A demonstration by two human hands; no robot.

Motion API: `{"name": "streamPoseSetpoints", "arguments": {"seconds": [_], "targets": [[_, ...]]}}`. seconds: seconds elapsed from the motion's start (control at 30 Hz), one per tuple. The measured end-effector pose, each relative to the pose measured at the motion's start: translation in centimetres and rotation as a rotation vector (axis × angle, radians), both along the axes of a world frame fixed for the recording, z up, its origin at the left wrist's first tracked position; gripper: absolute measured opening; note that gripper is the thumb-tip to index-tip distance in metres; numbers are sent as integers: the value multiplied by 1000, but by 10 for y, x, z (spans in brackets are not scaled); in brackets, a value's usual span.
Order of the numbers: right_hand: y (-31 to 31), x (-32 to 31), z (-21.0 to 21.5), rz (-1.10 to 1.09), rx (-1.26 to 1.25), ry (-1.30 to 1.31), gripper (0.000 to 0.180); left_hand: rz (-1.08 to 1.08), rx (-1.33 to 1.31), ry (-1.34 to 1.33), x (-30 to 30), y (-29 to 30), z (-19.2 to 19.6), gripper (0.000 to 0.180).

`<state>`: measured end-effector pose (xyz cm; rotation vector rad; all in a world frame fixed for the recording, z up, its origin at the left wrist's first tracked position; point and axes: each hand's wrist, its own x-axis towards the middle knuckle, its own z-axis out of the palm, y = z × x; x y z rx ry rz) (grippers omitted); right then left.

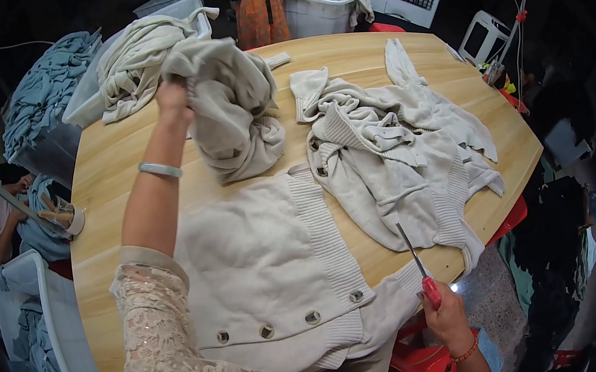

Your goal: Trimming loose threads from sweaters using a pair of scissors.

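Your left hand (pixel 172 97) grips a bunched beige garment (pixel 234 112), lifted over the worktop (pixel 102 208). Your right hand (pixel 446 312) is closed on a red-handled tool (pixel 419 266). The buttoned cardigan (pixel 279 276) lies flat between them, hem nearest the right hand.

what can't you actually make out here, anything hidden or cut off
- Left hand, head view: its fingers are buried in the lifted beige garment, so the grip is hidden.
- Red-handled tool in the right hand: its thin metal end is too small to tell the kind.
- Buttoned cardigan: its lower part is covered by the lace sleeve.
- Blue bin: cut off by the dark fisheye rim.
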<state>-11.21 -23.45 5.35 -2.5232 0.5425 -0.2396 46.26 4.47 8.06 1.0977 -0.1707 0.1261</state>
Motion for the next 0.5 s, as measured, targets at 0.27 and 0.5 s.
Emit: {"name": "streamPoseSetpoints", "arguments": {"seconds": [0.27, 0.5], "targets": [[17, 25, 2, 107, -36, -40, 28, -115, 363, 168, -98, 134, -43, 61], [42, 42, 24, 115, -280, 112, 20, 81, 999, 116, -131, 156, -58, 25]]}}
